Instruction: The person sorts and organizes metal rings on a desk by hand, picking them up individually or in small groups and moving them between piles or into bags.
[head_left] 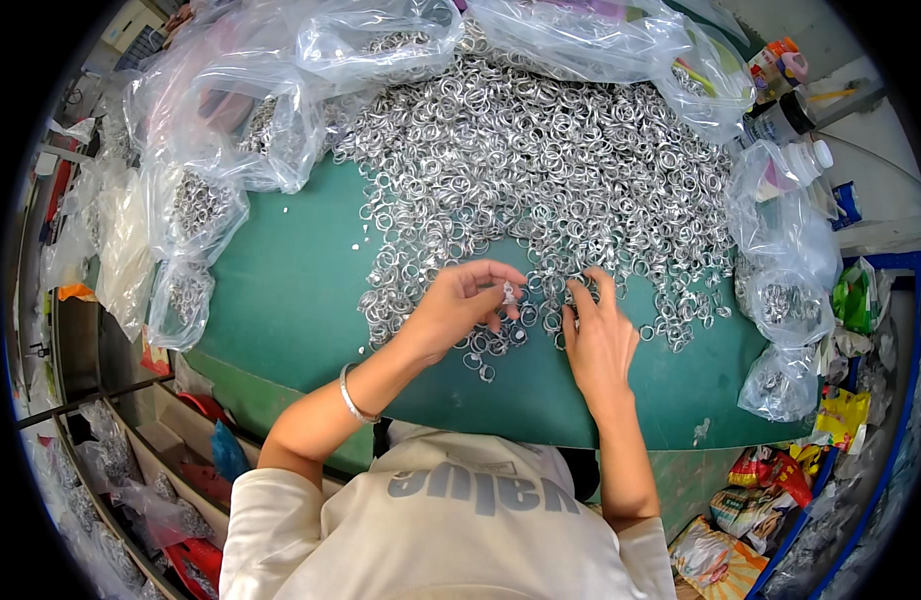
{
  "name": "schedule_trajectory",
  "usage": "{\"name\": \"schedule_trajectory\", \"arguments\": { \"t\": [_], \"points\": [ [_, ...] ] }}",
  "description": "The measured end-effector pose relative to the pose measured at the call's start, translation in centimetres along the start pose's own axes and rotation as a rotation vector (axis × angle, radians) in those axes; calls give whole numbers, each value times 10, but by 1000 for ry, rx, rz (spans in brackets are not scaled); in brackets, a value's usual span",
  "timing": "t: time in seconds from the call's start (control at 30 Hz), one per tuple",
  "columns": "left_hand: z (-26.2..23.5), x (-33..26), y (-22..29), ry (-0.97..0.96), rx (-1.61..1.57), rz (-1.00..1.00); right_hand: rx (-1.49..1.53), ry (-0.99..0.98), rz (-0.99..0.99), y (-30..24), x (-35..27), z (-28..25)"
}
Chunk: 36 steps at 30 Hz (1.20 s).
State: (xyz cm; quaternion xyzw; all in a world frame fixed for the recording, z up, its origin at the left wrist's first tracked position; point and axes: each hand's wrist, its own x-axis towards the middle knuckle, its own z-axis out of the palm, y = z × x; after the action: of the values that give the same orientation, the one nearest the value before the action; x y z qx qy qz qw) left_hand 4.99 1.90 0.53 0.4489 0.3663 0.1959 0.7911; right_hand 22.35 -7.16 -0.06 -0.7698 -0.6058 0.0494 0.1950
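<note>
Two hands of yours work at the near edge of the ring pile: your left hand [459, 312], a thin bangle [353, 398] on its wrist, is curled with thumb and fingertips pinching one small silver ring [509, 292], lifted just above the green table [281, 300]. Your right hand [598, 335] lies just beside it, fingers stretched forward and close together, tips resting on loose rings. Beyond both hands the heap of silver rings [541, 170] spreads across the table's middle and far side. Clear plastic bags [196, 210], some holding more rings, crowd the left, far and right edges
</note>
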Motion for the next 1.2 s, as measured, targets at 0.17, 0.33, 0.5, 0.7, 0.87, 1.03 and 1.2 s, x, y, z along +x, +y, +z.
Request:
{"name": "schedule_trajectory", "arguments": {
  "t": [0.17,0.33,0.5,0.7,0.87,1.03,1.2],
  "points": [
    [4,-16,-6,43,-11,20,270,216,-19,22,-2,-2],
    [9,-7,-11,38,414,176,1798,-4,507,48,-23,-21],
    [31,28,-18,205,1107,618,1956,-53,788,56,-19,-19],
    [43,17,-39,-90,1345,694,283,229,172,40,-1,-17],
    [35,1,-37,-288,1289,704,19,56,101,42,10,-12],
    [34,-4,-34,-100,1265,670,111,34,70,54,-2,-15],
    [29,3,-31,-108,1126,660,897,-104,390,73,-16,-33]
  ]
}}
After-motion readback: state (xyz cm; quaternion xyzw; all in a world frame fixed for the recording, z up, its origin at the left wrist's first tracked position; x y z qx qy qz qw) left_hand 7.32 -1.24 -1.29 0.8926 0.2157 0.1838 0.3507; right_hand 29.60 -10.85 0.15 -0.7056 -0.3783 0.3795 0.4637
